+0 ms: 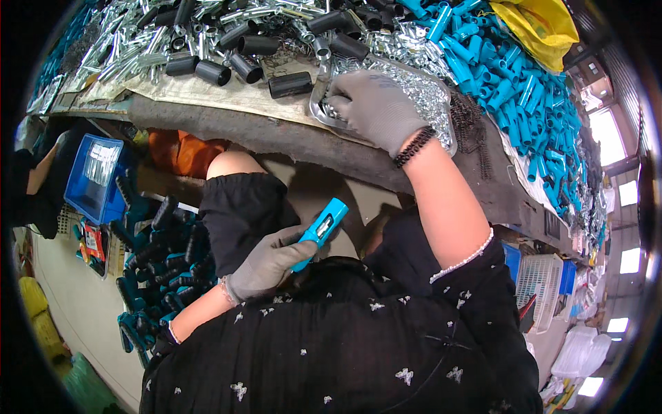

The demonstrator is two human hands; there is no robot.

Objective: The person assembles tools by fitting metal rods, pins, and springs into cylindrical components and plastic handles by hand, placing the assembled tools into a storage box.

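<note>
My left hand (264, 268), in a grey glove, is closed around a teal plastic tube (326, 228) above my lap. A slot in the tube's side shows a piece of metal inside. On the bench, my gloved right hand (378, 109) reaches into a shallow metal tray (317, 105) full of small shiny metal parts (422, 88). Its fingers curl down among the parts, and what they pinch, if anything, is hidden. A short black tube (290, 85) lies just left of the tray. Dark coil springs (473, 127) are heaped at its right side.
Across the bench lie piled metal pieces (117, 52), more black tubes and a large heap of teal tubes (507, 90), with a yellow bag (541, 31) behind. Teal-and-black handles (165, 259) are stacked at my left, near a blue bin (89, 186). The bench's front edge (276, 148) crosses before my knees.
</note>
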